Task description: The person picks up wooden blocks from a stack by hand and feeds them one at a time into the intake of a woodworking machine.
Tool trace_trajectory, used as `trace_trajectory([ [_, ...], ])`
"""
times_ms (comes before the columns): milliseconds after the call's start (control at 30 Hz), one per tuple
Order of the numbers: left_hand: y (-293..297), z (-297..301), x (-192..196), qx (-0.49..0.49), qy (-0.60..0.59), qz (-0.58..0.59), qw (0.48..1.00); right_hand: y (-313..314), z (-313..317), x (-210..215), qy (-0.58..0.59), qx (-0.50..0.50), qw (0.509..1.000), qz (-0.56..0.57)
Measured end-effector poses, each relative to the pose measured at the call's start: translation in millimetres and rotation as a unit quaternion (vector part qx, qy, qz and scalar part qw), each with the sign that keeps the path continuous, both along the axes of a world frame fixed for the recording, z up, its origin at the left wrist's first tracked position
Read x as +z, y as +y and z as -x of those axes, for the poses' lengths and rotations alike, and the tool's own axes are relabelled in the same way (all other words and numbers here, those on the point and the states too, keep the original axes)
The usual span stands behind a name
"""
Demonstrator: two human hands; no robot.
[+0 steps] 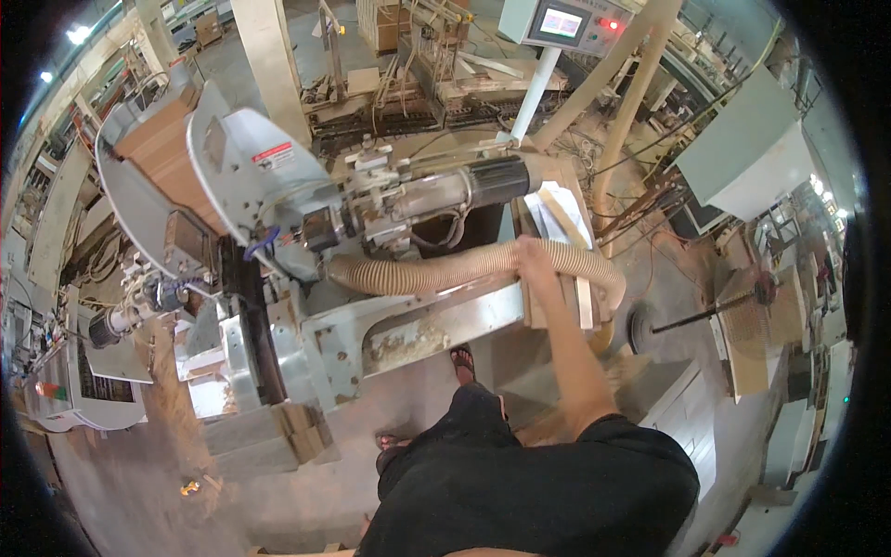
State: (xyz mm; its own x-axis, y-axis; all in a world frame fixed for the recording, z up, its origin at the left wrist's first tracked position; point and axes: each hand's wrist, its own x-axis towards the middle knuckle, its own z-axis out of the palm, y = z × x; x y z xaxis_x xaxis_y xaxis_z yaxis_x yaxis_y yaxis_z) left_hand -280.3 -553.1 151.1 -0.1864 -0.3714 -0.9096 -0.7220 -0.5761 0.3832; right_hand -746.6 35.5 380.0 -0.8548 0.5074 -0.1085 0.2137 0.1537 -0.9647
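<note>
My right hand [531, 256] reaches forward over the machine and grips a ribbed beige hose [436, 273] near its middle. The hose curves from the machine's left part toward a stack of boards on the right, bending down at its right end [608, 277]. Behind it lies a dusty motor [427, 200] with a black end. Beside the motor stand big grey guard plates [251, 167] with a stack of brown panels [167, 148] between them. I do not see my left hand.
A control box with a lit screen [561, 23] stands at the back on a pale post. White and wooden strips [561, 218] lie on the boards by the hose. A round-based stand [640, 325] is on the floor at right. Wood blocks [297, 432] sit at the machine's front left.
</note>
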Motion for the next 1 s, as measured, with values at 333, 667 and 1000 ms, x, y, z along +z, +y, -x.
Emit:
trace_trajectory([
  [333,205.9,202.2,101.8,-0.132,0.018,0.038,0.990,309.4,287.1,188.1,0.171,-0.158,0.965,-0.124],
  [667,270.4,169.2,51.5,-0.009,-0.165,0.003,0.986,582.7,514.8,205.0,0.119,-0.132,0.852,-0.493],
  [1000,377.2,145.6,183.8,0.041,-0.130,0.157,0.978,618.4,592.8,153.7,0.034,-0.046,0.911,-0.407],
])
